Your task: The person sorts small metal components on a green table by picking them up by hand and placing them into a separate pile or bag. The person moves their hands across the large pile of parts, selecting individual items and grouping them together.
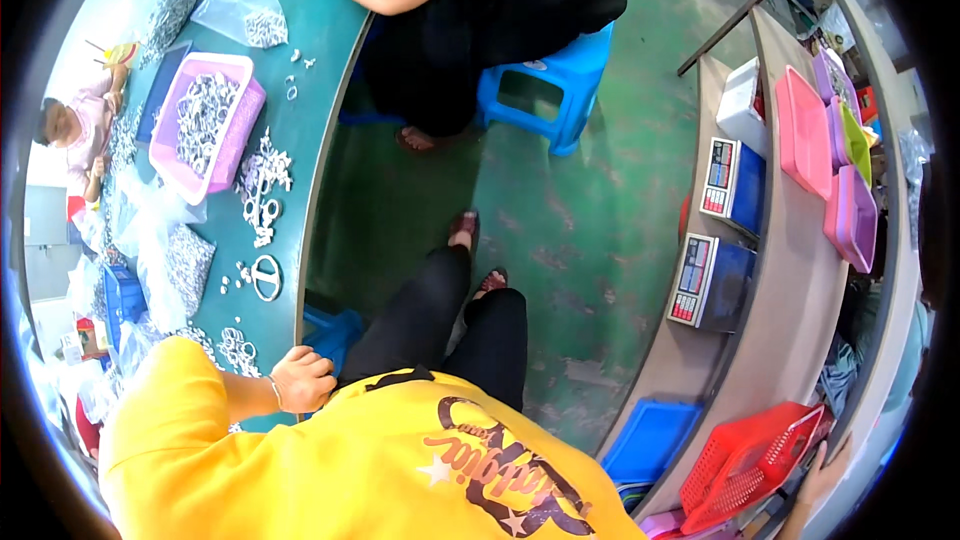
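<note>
My left hand [303,380] is at the near edge of the green table [330,140], its fingers curled in; whether anything is inside them is hidden. Beside that forearm on the table lies a small pile of white ring-shaped pieces [238,350]. My right hand [822,478] is far out at the lower right, fingers extended along the shelf edge next to a red perforated basket [745,465]. No object shows in it. A larger white ring [266,278] and more loose white pieces [262,190] lie farther up the table.
A pink basket [255,100] of small parts and clear bags [190,270] crowd the table. A person in black [440,60] sits on a blue stool [555,80] ahead. Two scales [712,285], [735,180] and pink trays [803,130] line the shelves at right, with a blue tray [650,440] below.
</note>
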`<action>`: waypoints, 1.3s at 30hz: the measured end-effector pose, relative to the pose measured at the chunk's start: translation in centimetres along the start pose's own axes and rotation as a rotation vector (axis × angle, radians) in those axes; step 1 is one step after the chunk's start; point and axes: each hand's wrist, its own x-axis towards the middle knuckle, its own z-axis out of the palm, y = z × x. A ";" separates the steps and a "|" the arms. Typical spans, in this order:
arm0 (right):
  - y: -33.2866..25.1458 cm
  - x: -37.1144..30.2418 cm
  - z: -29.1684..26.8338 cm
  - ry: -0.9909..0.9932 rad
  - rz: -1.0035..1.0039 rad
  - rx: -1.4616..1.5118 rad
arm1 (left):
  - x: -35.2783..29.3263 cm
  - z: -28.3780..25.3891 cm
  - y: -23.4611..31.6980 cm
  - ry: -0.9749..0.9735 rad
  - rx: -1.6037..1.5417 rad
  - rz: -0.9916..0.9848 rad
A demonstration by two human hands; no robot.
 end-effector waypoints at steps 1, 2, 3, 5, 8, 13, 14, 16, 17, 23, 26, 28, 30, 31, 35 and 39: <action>-0.8 0.2 -0.2 -0.008 0.021 0.026 | 0.1 0.0 0.0 -0.025 0.006 -0.002; -1.3 0.3 0.0 -0.005 0.036 0.008 | -0.1 0.1 -0.1 -0.054 0.018 -0.011; -1.7 0.4 0.2 -0.004 0.034 0.026 | 0.0 0.1 -0.2 -0.078 0.029 -0.019; -2.1 0.6 -0.3 -0.019 0.026 0.019 | -0.3 0.1 -0.4 -0.252 0.008 -0.067; -1.6 0.5 0.1 0.012 0.008 -0.026 | 0.2 -1.2 -0.4 -0.272 -0.033 -0.094; -2.6 0.5 -0.3 -0.025 0.077 -0.019 | 0.8 -2.1 0.2 -0.350 -0.037 -0.178; -2.5 -0.2 -0.3 -0.031 0.096 -0.032 | 1.1 -2.4 0.0 -0.338 -0.034 -0.178; -3.1 0.2 -0.7 -0.042 0.112 -0.061 | 1.4 -2.7 0.4 -0.351 -0.060 -0.207; -4.2 0.7 -1.3 -0.083 0.133 -0.030 | 1.3 -3.1 0.8 -0.376 -0.079 -0.230; -3.1 0.3 -0.8 -0.047 0.086 0.034 | 1.3 -2.2 0.4 -0.366 -0.087 -0.218; -3.2 0.3 -1.0 -0.056 0.065 0.015 | 0.8 -0.9 0.1 -0.359 -0.032 -0.182; -3.9 0.5 -1.3 -0.078 0.049 0.028 | 0.4 -0.7 0.2 -0.361 0.006 -0.189; -4.0 0.0 -1.3 -0.020 0.037 0.014 | 0.6 -0.7 0.2 -0.356 0.038 -0.176; -4.2 0.2 -1.4 -0.023 0.037 0.031 | 0.5 -0.4 0.1 -0.354 0.047 -0.172; -4.3 0.3 -1.2 -0.016 0.026 0.040 | 0.3 0.1 0.1 -0.298 0.082 -0.159; -4.4 0.5 -1.4 -0.023 0.034 0.064 | 0.2 0.3 0.0 -0.253 0.048 -0.164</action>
